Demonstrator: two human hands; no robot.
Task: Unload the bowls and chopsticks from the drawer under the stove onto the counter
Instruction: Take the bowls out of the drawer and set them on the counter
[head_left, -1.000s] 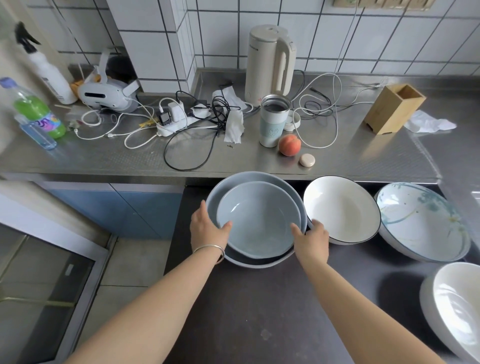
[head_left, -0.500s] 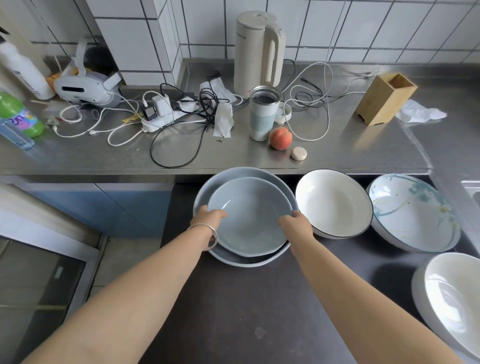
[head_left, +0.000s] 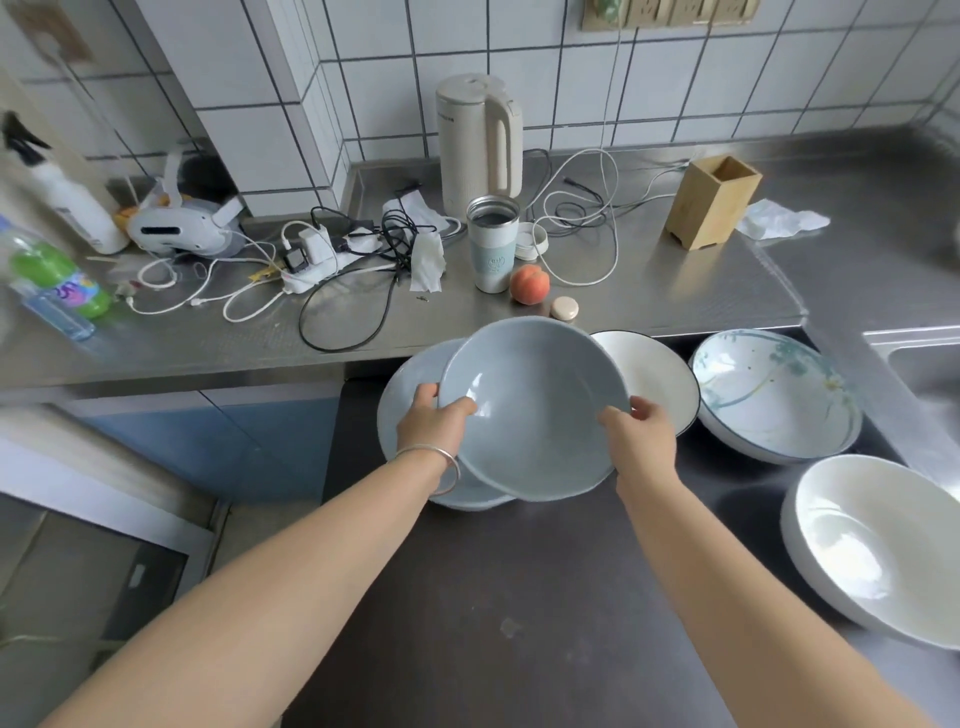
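Note:
A grey-blue bowl (head_left: 535, 410) is lifted off a larger grey-blue bowl (head_left: 410, 384) that rests on the dark drawer surface (head_left: 519, 597). My left hand (head_left: 434, 423) grips its left rim and my right hand (head_left: 641, 431) grips its right rim. The held bowl tilts up toward the steel counter (head_left: 675, 291). To the right lie a white bowl with a dark rim (head_left: 657, 379), a patterned white bowl (head_left: 774, 395) and a plain white bowl (head_left: 872, 545). No chopsticks are visible.
The counter holds a beige kettle (head_left: 480, 145), a tumbler (head_left: 491, 244), a peach (head_left: 529, 283), a small round stone-like object (head_left: 564, 309), tangled cables with a power strip (head_left: 311, 260), a wooden holder (head_left: 714, 200), bottles (head_left: 57, 286) and a headset (head_left: 176, 226). A sink edge (head_left: 914, 353) is at right.
Both hands have raised the inner grey-blue bowl out of the larger one and shifted it up and to the right, toward the counter edge. The larger bowl stays in place.

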